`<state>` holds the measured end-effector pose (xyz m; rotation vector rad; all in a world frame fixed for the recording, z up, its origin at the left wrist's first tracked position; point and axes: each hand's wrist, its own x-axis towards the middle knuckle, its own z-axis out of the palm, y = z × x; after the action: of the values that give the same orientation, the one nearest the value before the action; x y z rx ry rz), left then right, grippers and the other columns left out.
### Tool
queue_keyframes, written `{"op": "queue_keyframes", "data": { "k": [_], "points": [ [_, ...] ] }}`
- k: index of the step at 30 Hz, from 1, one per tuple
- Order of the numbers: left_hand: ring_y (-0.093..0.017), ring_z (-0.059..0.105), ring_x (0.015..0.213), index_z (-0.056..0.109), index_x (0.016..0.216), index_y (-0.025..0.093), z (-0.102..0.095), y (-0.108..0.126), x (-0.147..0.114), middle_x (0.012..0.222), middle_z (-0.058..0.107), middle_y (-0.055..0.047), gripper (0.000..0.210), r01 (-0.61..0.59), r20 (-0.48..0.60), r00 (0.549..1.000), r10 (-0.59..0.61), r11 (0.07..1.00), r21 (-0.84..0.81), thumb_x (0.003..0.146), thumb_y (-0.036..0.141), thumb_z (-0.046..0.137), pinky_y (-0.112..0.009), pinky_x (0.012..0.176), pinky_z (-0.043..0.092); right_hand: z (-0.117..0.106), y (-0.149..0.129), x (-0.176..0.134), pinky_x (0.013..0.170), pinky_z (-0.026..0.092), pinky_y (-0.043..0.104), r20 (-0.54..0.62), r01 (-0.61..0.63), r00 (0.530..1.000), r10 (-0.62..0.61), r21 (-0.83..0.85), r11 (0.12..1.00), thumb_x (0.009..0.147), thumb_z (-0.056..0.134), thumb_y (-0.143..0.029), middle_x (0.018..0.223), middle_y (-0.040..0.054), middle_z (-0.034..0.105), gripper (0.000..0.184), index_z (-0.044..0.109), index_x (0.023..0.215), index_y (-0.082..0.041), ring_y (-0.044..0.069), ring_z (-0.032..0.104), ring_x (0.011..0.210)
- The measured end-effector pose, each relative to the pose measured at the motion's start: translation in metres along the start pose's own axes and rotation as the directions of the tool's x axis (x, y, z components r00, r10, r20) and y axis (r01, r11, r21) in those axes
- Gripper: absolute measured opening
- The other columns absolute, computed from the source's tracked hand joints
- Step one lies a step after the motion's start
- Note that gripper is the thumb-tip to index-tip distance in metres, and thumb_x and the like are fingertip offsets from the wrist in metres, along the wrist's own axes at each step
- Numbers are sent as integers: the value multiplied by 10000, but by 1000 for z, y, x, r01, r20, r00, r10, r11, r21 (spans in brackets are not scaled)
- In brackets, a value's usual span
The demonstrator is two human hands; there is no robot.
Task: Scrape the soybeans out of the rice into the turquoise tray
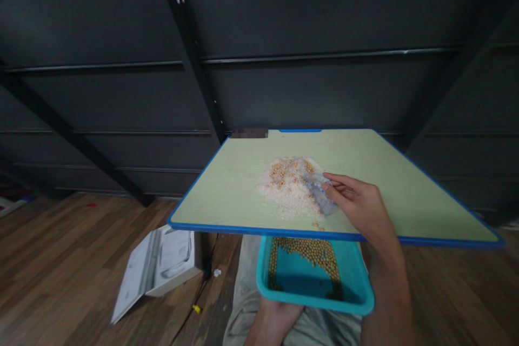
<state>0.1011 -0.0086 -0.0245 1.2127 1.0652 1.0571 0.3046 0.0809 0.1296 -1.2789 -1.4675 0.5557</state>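
Note:
My right hand (357, 197) is closed, thumb against fingers, on a thin see-through bluish plastic piece (322, 194); whether it is a bag or a sheet I cannot tell. Its far edge touches the right side of a pile of white rice grains (290, 194) with yellow soybeans (281, 168) mixed in near the top. A turquoise plastic tray (314, 303) sits over my lap, just below the table's front edge, with many soybeans (312, 248) along its back and sides. Under its front left part is my left hand (279, 313), supporting it from below, fingers mostly hidden.
The pale green folding table (219, 194) has a blue rim. A few loose beans (318, 226) lie near its front edge. On the wooden floor (60, 259) at the left are an opened white box (174, 254) and a black cable (198, 292). A dark panelled wall (316, 92) stands behind.

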Motion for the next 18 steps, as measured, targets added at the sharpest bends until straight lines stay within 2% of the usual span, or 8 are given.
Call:
{"op": "queue_keyframes", "data": {
  "k": [7,13,18],
  "points": [
    [-375,612,1249,754,995,325,2,-10,0,1120,794,-28,410,28,-12,1000,-28,998,-49,656,553,792,-593,1152,427,-1,-2,-1,724,645,399,19,-5,1000,4,61,998,827,708,-299,1004,99,793,313,758,1112,-179,227,752,795],
    [-382,619,1237,717,1107,308,6,-7,7,1129,791,-47,561,86,-25,996,-90,989,-120,628,586,804,-632,1125,441,-1,-2,-2,766,643,408,25,-5,1000,3,77,997,829,718,-310,1051,102,786,322,754,1120,-177,232,754,837],
    [-373,639,1213,713,1124,326,10,-2,11,1137,788,-32,509,99,-31,994,-106,977,-190,693,593,751,-634,1101,465,-2,-2,-3,812,628,411,67,25,997,-27,30,999,858,702,-318,1115,92,773,311,748,1140,-195,233,751,894]
  ]
}}
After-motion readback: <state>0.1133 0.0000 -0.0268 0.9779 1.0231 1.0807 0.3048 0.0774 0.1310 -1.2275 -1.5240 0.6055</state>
